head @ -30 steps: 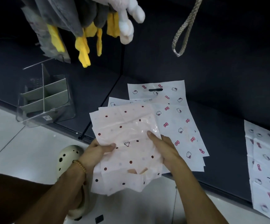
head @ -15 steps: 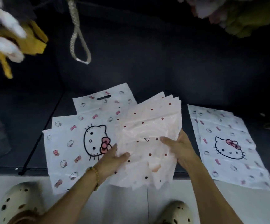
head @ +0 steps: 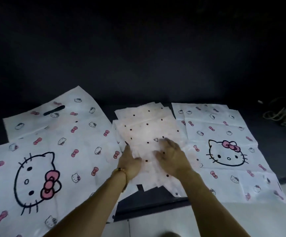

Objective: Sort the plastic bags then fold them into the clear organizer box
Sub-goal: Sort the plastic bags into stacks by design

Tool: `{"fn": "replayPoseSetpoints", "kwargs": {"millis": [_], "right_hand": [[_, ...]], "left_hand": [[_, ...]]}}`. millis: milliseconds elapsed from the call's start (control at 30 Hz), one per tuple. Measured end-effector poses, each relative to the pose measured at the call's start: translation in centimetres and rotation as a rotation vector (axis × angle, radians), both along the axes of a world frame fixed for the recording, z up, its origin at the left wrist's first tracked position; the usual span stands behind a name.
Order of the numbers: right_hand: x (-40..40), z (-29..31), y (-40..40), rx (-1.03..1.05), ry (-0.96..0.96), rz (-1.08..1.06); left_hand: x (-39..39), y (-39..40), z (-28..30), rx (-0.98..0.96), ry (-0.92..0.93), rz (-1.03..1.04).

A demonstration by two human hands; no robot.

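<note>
Left hand (head: pixel 130 161): flat on the dotted stack, palm down, fingers (head: pixel 127 150) straight and close together, holding nothing, just pressing; beaded bracelet (head: pixel 121 171) at the wrist.
Right hand (head: pixel 172 159): flat on the same stack, fingers (head: pixel 170 144) spread apart and a bit blurred, resting on the top sheet, nothing pinched.
Dotted bags (head: pixel 147 127): pale pink stack with dark dots, directly under both sets of fingers, fanned out loosely beyond the fingertips, near edge reaching back past the wrists.
Big cat-face bags (head: pixel 41 159): white pile with pink bows, just left of the left fingers, right edge touching or slipping under the dotted stack, hard to tell which; handle slot (head: pixel 54 110) showing on the far sheet.
Smaller cat-face bags (head: pixel 227 151): white pile just right of the right fingers, left edge meeting the dotted stack, near corner hanging over the ledge.
Dark surface (head: pixel 147 74): black and matte, beneath all three piles, stretching well beyond the fingertips; whether shelf or tabletop, cannot tell.
Cord (head: pixel 281 115): loose coil far off to the right of the right fingers, well apart from the bags, dim.
Floor (head: pixel 156 226): pale tiles nearer than the wrists, below the ledge.
Clear organizer box: out of view here.
</note>
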State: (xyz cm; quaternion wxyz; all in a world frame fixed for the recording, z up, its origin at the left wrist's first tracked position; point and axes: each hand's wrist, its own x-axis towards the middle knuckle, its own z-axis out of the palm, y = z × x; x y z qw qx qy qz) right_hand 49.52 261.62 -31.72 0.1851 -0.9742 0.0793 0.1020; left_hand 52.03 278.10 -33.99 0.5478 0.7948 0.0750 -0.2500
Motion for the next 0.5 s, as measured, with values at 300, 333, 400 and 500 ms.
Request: {"fn": "replayPoseSetpoints", "kwargs": {"millis": [300,333,400,500], "right_hand": [[-0.5,-1.6,1.2,0.01,-0.115,-0.046],[-0.6,-1.5,1.2,0.003,-0.098,-0.045],[-0.8,-1.2,1.6,-0.001,-0.1,-0.051],[-1.1,-0.3,3.6,-0.013,-0.219,-0.099]], "left_hand": [[2.6,-1.2,1.0,0.032,-0.06,-0.059],[2.3,-0.8,1.5,0.038,-0.076,-0.062],[1.0,0.9,2.3,0.025,-0.15,-0.069],[-1.9,5.9,3.0,0.04,-0.299,-0.057]]}}
